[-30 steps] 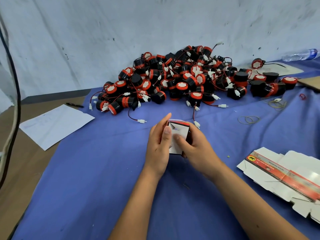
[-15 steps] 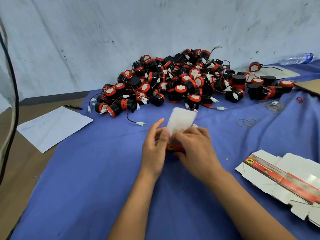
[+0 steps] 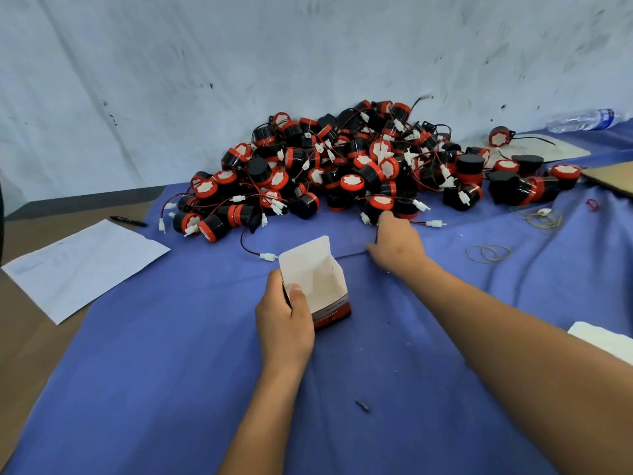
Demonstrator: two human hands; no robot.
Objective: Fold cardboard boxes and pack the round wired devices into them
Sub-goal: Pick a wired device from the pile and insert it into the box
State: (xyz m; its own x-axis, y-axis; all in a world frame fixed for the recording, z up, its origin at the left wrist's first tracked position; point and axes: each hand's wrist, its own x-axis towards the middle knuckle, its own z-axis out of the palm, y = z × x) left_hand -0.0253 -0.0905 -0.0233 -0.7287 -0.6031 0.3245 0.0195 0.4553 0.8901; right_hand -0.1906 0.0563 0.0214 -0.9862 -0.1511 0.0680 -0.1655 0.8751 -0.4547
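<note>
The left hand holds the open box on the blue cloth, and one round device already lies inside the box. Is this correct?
Not quite. In the head view the left hand holds the open box on the blue cloth, but the box is empty; no device lies inside.

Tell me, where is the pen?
In the head view, the pen lies far left on the brown table, just beyond the white sheet of paper and left of the pile of devices.

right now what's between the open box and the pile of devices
In the head view, between the open box and the pile of devices lies blue cloth crossed by one loose wire ending in a white connector.
</note>
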